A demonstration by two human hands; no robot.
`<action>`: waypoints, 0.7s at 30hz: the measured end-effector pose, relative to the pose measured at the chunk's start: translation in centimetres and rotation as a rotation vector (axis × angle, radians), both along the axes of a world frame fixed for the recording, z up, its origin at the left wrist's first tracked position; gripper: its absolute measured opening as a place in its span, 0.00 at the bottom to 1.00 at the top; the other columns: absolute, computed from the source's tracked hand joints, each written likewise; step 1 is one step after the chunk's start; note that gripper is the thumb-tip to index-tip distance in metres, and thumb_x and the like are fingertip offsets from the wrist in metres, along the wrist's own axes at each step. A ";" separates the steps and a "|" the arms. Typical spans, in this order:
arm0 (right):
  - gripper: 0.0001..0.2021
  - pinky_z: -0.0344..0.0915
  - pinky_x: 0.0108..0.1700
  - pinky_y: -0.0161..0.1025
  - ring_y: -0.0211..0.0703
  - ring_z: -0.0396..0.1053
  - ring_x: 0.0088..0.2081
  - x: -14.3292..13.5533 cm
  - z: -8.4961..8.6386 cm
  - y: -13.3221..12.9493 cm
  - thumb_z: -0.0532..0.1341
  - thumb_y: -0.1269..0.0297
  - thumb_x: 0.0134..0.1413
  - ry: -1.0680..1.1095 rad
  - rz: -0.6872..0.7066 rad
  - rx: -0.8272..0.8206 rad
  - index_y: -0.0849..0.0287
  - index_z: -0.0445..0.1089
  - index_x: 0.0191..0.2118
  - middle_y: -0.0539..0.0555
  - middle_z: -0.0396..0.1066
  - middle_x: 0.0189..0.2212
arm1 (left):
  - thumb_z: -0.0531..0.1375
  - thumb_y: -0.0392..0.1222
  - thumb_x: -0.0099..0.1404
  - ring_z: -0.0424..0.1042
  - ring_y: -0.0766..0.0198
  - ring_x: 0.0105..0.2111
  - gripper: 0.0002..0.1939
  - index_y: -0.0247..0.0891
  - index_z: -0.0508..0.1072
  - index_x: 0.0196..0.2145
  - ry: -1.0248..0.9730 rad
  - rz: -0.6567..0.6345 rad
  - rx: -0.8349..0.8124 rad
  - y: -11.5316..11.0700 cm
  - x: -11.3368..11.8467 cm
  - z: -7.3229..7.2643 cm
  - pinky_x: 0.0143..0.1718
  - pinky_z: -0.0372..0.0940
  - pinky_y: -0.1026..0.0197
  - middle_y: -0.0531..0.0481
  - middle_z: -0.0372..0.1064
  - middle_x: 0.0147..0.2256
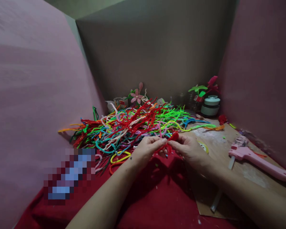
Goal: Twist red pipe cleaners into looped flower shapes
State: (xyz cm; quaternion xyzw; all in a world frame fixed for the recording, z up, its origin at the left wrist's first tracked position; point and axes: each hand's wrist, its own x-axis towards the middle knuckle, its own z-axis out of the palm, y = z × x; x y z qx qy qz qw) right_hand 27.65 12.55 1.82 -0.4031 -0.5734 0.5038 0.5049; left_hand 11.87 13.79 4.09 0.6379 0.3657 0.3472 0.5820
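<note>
Between my two hands, above the red cloth, is a red pipe cleaner (173, 137) bent into a loop. My left hand (150, 148) pinches it between thumb and fingers from the left. From the right, my right hand (186, 147) pinches the same piece, its thumb close to the left thumb. Part of the loop hangs below the fingertips, and my fingers hide some of it. Just beyond my hands lies a large tangled heap of pipe cleaners (133, 124) in many colours.
A pink glue gun (255, 156) with a clear glue stick lies on the cardboard (252, 183) at the right. A lidded jar (211, 106) and fuzzy flowers (136, 96) stand at the back. Red cloth (152, 203) covers the near surface. Pink walls (38, 95) rise at both sides.
</note>
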 end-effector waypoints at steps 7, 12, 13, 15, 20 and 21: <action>0.06 0.60 0.33 0.35 0.38 0.63 0.28 0.0 -0.3 -0.2 0.56 0.64 0.50 -0.211 -0.048 0.173 0.59 0.68 0.27 0.49 0.67 0.24 | 0.63 0.42 0.49 0.56 0.75 0.16 0.11 0.31 0.69 0.21 0.025 -0.011 -0.104 -0.2 -0.1 0.0 0.21 0.51 0.68 0.56 0.61 0.16; 0.06 0.59 0.32 0.34 0.38 0.63 0.27 0.2 0.7 -0.7 0.57 0.65 0.48 -0.170 -0.038 0.155 0.59 0.68 0.26 0.49 0.68 0.23 | 0.59 0.45 0.54 0.57 0.74 0.17 0.12 0.32 0.69 0.22 0.027 -0.065 -0.081 -0.5 -0.1 0.2 0.21 0.52 0.67 0.55 0.60 0.17; 0.06 0.59 0.32 0.34 0.37 0.63 0.27 0.2 0.9 -0.7 0.57 0.65 0.48 -0.141 -0.019 0.128 0.59 0.68 0.25 0.49 0.67 0.23 | 0.58 0.46 0.55 0.58 0.73 0.18 0.13 0.32 0.69 0.22 0.035 -0.076 -0.072 -0.6 -0.1 0.2 0.22 0.53 0.67 0.54 0.61 0.18; 0.08 0.59 0.31 0.34 0.37 0.63 0.26 0.2 1.2 -0.8 0.55 0.64 0.49 -0.066 0.033 0.070 0.59 0.68 0.24 0.49 0.67 0.22 | 0.57 0.48 0.57 0.60 0.72 0.18 0.15 0.32 0.70 0.23 0.041 -0.087 -0.068 -0.6 -0.1 0.1 0.22 0.55 0.66 0.52 0.63 0.20; 0.10 0.60 0.32 0.36 0.39 0.65 0.26 0.3 0.9 -0.6 0.55 0.63 0.50 -0.024 0.079 0.074 0.59 0.68 0.24 0.49 0.68 0.22 | 0.55 0.53 0.58 0.61 0.71 0.18 0.20 0.31 0.70 0.24 0.038 -0.074 -0.072 -0.7 0.0 0.0 0.22 0.55 0.66 0.51 0.64 0.20; 0.09 0.60 0.32 0.36 0.40 0.65 0.27 0.4 0.8 -0.5 0.56 0.63 0.49 -0.039 0.073 0.080 0.59 0.69 0.23 0.49 0.68 0.22 | 0.56 0.53 0.57 0.61 0.71 0.18 0.19 0.31 0.70 0.23 0.046 -0.068 -0.065 -0.7 0.0 0.0 0.22 0.55 0.66 0.51 0.65 0.20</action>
